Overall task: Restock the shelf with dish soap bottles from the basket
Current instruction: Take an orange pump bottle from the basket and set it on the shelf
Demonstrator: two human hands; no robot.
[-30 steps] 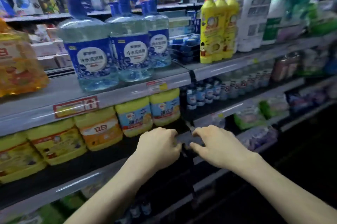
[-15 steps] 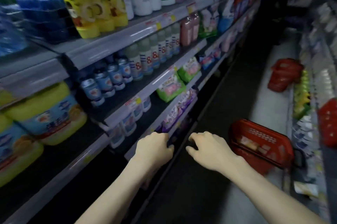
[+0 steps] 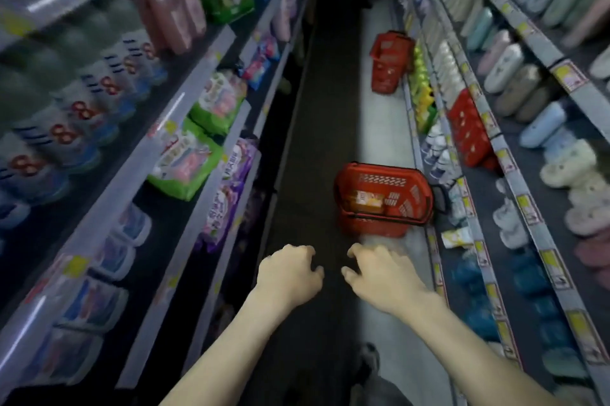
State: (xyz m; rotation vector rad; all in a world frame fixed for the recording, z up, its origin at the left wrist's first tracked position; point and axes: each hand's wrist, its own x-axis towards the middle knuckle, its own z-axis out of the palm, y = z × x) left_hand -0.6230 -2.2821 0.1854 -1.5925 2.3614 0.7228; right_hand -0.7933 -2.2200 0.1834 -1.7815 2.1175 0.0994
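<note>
A red plastic basket (image 3: 412,187) stands on the aisle floor ahead, close to the right-hand shelving. Something yellow-orange, seemingly a dish soap bottle (image 3: 364,201), lies inside it, blurred. My left hand (image 3: 287,275) and my right hand (image 3: 379,276) hang side by side in the air in front of me, nearer than the basket and a little left of it. Both have loosely curled fingers and hold nothing. The shelf on the left (image 3: 185,101) carries bottles and bagged goods.
A second red basket (image 3: 389,62) stands farther down the aisle by the right shelves. The right shelving (image 3: 508,154) holds slippers, red packs and small bottles. Dark floor (image 3: 310,154) runs down the narrow aisle between both shelf rows. My shoe (image 3: 369,361) shows at the bottom.
The view has swung right and down, from the dish soap shelf to the aisle floor. The red basket is now ahead of my hands, which stay empty and have left the shelf edge.
</note>
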